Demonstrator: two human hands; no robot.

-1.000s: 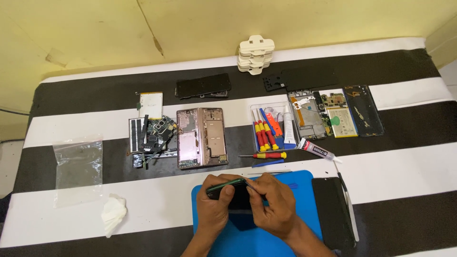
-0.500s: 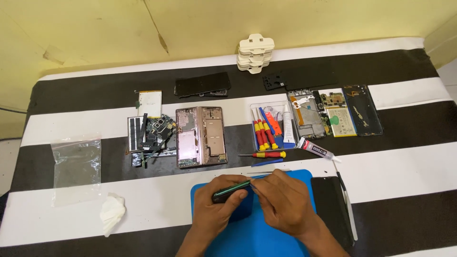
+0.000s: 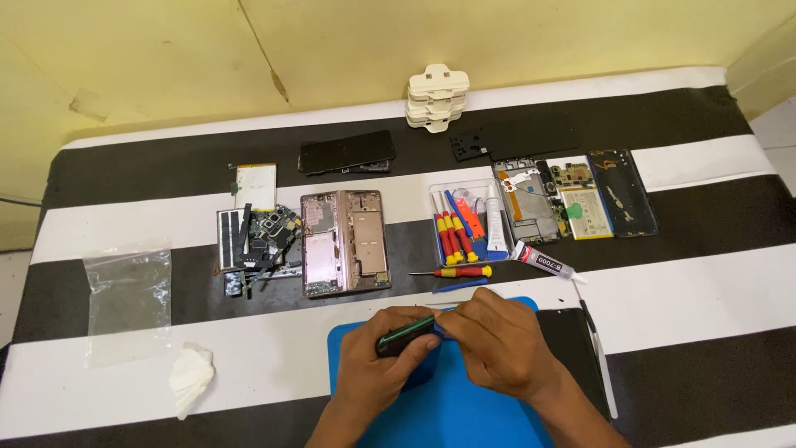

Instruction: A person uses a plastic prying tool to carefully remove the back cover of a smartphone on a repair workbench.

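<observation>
Striped cloth [image 3: 705,274] at center holds a clear tray [image 3: 437,199] with four red-yellow screwdrivers [image 3: 452,236]; below, left hand [image 3: 377,365] grips a dark screwdriver [image 3: 406,336], right hand [image 3: 497,348] pinching its tip.

A yellow wall [image 3: 166,58] — scuffed and cracked — backs a table [image 3: 705,249] draped in broad black-and-white stripes, evenly lit.

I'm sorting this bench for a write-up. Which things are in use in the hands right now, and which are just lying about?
In use:
- left hand
- right hand
- dark green-striped tool, held by both
- blue mat, under them

Lying about:
- opened pink phone frame
- tray of red-and-yellow screwdrivers
- glue tube
- clear bag
- white tissue
- stacked white plugs
</observation>
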